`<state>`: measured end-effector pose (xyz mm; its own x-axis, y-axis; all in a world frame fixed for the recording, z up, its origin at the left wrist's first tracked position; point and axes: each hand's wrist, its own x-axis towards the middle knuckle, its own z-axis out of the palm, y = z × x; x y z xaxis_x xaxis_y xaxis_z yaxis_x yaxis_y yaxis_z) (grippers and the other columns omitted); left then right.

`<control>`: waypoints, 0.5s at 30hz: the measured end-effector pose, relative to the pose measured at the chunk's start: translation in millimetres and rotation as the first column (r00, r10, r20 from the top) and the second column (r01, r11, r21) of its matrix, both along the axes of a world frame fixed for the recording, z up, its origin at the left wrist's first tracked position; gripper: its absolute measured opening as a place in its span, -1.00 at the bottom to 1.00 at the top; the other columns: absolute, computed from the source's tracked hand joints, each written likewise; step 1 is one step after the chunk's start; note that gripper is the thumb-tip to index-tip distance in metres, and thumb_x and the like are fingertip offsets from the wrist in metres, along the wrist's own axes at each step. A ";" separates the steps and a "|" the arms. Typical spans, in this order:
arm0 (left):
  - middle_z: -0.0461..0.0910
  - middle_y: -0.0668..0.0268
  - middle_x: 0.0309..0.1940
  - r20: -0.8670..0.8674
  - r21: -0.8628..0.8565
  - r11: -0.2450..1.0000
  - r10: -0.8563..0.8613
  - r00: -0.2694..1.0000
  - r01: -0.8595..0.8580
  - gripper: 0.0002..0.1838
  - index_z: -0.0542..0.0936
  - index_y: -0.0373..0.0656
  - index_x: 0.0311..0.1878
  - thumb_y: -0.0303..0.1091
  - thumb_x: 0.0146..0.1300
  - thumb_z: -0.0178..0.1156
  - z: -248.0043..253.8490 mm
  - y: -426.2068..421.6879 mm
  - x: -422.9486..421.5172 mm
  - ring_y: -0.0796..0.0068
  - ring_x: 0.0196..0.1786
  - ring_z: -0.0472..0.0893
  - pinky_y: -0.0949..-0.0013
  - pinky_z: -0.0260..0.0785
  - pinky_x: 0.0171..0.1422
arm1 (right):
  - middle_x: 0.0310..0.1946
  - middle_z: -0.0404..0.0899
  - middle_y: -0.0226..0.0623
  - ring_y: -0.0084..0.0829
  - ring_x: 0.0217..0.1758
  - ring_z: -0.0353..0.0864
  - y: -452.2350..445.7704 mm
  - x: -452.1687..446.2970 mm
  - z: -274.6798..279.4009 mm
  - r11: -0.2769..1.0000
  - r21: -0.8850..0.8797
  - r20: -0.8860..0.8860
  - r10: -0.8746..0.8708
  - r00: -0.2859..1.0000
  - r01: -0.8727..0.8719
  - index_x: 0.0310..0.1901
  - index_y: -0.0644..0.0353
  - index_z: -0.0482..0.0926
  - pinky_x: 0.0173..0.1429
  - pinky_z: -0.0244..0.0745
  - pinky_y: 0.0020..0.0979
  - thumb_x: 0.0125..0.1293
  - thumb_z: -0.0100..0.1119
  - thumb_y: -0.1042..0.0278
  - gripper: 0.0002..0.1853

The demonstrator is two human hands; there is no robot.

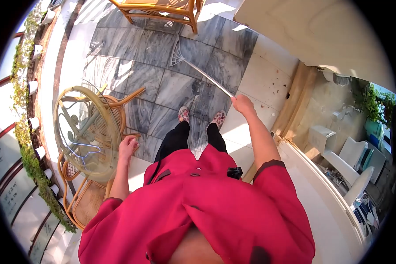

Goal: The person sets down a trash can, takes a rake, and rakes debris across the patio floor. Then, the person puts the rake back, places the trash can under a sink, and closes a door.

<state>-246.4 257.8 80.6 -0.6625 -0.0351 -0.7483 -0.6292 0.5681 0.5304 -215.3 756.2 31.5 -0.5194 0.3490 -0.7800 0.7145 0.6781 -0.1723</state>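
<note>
My right hand (243, 105) is closed around the end of the long pale handle of a fan-shaped rake (209, 78). The rake's white wire-like head (177, 56) rests on the grey marble tiles ahead of my feet. Beside a round glass-topped table (111, 158) with a yellowish rim hangs my left hand (128, 146). Its fingers are loosely curled and somewhat apart, and I see nothing in them. A bluish-white wire hanger (84, 152) lies on the glass.
Rattan chairs (90, 204) stand around the table at left, and another rattan seat (163, 8) is at the top. A low pale ledge (312, 185) runs along my right. Beyond it are white plastic pieces (339, 163) and potted greenery (376, 101). Small dark debris (275, 83) dots the light tiles.
</note>
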 end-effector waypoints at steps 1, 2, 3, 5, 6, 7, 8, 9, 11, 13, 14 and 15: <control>0.52 0.32 -0.52 0.021 -0.024 0.999 0.027 0.999 -0.026 -0.80 0.47 -0.26 -0.21 -0.38 0.12 0.02 -7.8 -9.4 11.4 0.60 -0.50 0.48 0.56 0.31 -0.46 | -0.30 0.50 0.02 -0.05 -0.15 0.46 20.2 16.7 -8.1 0.999 -0.015 0.048 -0.045 0.998 0.046 -0.31 0.31 0.51 -0.07 0.35 -0.20 0.15 -0.11 0.01 -0.55; 0.52 0.32 -0.53 0.044 -0.045 0.998 0.052 0.998 -0.050 -0.81 0.48 -0.25 -0.22 -0.38 0.12 0.02 -12.0 -11.6 22.3 0.60 -0.51 0.48 0.56 0.29 -0.49 | -0.29 0.50 0.01 -0.06 -0.15 0.47 42.7 43.5 -10.5 0.992 -0.041 0.109 -0.117 0.987 0.122 -0.30 0.31 0.51 -0.08 0.35 -0.21 0.15 -0.13 -0.01 -0.54; 0.52 0.33 -0.54 0.111 -0.097 0.995 0.017 0.994 -0.006 -0.80 0.47 -0.23 -0.21 -0.36 0.12 0.02 -12.2 -5.3 31.0 0.61 -0.53 0.48 0.56 0.25 -0.54 | -0.29 0.50 0.02 -0.09 -0.16 0.48 61.6 72.6 -3.3 0.987 -0.003 0.136 -0.159 0.978 0.160 -0.31 0.31 0.51 -0.09 0.35 -0.22 0.14 -0.14 -0.04 -0.51; 0.53 0.32 -0.53 0.230 -0.145 0.986 -0.045 0.972 0.080 -0.79 0.47 -0.22 -0.20 -0.34 0.12 0.02 -19.2 17.1 44.2 0.60 -0.54 0.48 0.56 0.26 -0.54 | -0.39 0.52 0.01 -0.09 -0.27 0.51 104.6 143.1 -12.7 0.971 0.054 0.083 -0.235 0.968 0.231 -0.39 0.34 0.51 -0.19 0.39 -0.21 0.12 -0.10 -0.04 -0.52; 0.53 0.32 -0.52 0.289 -0.165 0.978 -0.076 0.954 0.128 -0.78 0.47 -0.22 -0.19 -0.34 0.12 0.02 -23.0 27.0 51.3 0.59 -0.54 0.49 0.55 0.26 -0.54 | -0.43 0.52 0.02 -0.08 -0.31 0.52 111.8 157.7 2.8 0.943 0.069 0.115 -0.332 0.936 0.326 -0.42 0.35 0.51 -0.22 0.39 -0.21 0.13 -0.10 -0.02 -0.52; 0.54 0.30 -0.50 0.288 -0.136 0.978 -0.115 0.951 0.159 -0.77 0.46 -0.21 -0.18 -0.32 0.12 0.03 -36.1 31.4 58.0 0.58 -0.54 0.50 0.55 0.28 -0.52 | -0.46 0.52 0.02 -0.07 -0.35 0.52 117.9 167.3 28.4 0.901 0.089 0.145 -0.433 0.890 0.424 -0.44 0.36 0.51 -0.25 0.40 -0.20 0.13 -0.10 -0.01 -0.53; 0.55 0.30 -0.49 0.262 -0.093 0.981 -0.141 0.955 0.170 -0.77 0.46 -0.20 -0.17 -0.32 0.13 0.02 -38.0 46.7 57.0 0.58 -0.52 0.50 0.54 0.28 -0.51 | -0.50 0.51 0.03 -0.05 -0.38 0.52 125.6 177.8 45.8 0.845 0.118 0.169 -0.535 0.828 0.522 -0.46 0.37 0.50 -0.28 0.40 -0.19 0.13 -0.10 0.01 -0.53; 0.55 0.30 -0.49 0.240 -0.045 0.981 -0.171 0.956 0.187 -0.77 0.46 -0.20 -0.17 -0.32 0.13 0.02 -40.7 64.4 55.9 0.58 -0.51 0.51 0.54 0.29 -0.50 | -0.54 0.50 0.05 -0.04 -0.42 0.52 133.3 193.2 50.9 0.865 0.135 0.089 -0.496 0.863 0.483 -0.48 0.38 0.50 -0.31 0.40 -0.18 0.14 -0.10 0.02 -0.53; 0.55 0.31 -0.47 0.183 0.017 0.971 -0.237 0.954 0.238 -0.78 0.46 -0.19 -0.16 -0.34 0.15 0.00 -29.0 109.0 48.9 0.59 -0.45 0.52 0.55 0.30 -0.45 | -0.55 0.49 0.08 -0.02 -0.43 0.51 139.9 220.4 60.8 0.904 0.198 -0.011 -0.385 0.923 0.380 -0.51 0.39 0.48 -0.33 0.39 -0.15 0.16 -0.12 0.03 -0.53; 0.55 0.31 -0.46 0.121 0.084 0.964 -0.261 0.958 0.252 -0.78 0.46 -0.19 -0.15 -0.34 0.15 0.00 -18.1 140.2 39.6 0.60 -0.43 0.52 0.55 0.30 -0.43 | -0.54 0.49 0.05 -0.03 -0.41 0.50 126.6 231.2 92.9 0.954 0.203 -0.033 -0.218 0.975 0.220 -0.49 0.36 0.48 -0.30 0.38 -0.15 0.16 -0.12 0.02 -0.54; 0.56 0.31 -0.46 0.092 0.106 0.962 -0.260 0.961 0.250 -0.78 0.46 -0.19 -0.15 -0.34 0.15 0.00 -14.1 150.0 38.0 0.61 -0.42 0.52 0.56 0.30 -0.42 | -0.54 0.49 0.03 -0.03 -0.41 0.50 113.4 227.8 103.1 0.970 0.188 -0.018 -0.151 0.988 0.151 -0.49 0.34 0.48 -0.29 0.38 -0.16 0.17 -0.12 0.03 -0.55; 0.56 0.31 -0.45 0.077 0.111 0.965 -0.246 0.966 0.237 -0.78 0.46 -0.19 -0.15 -0.35 0.14 0.01 -11.3 157.8 36.9 0.61 -0.43 0.51 0.56 0.30 -0.40 | -0.54 0.49 0.01 -0.04 -0.41 0.50 99.4 224.7 99.7 0.988 0.136 -0.047 -0.064 0.997 0.069 -0.50 0.32 0.48 -0.29 0.38 -0.16 0.17 -0.11 0.04 -0.57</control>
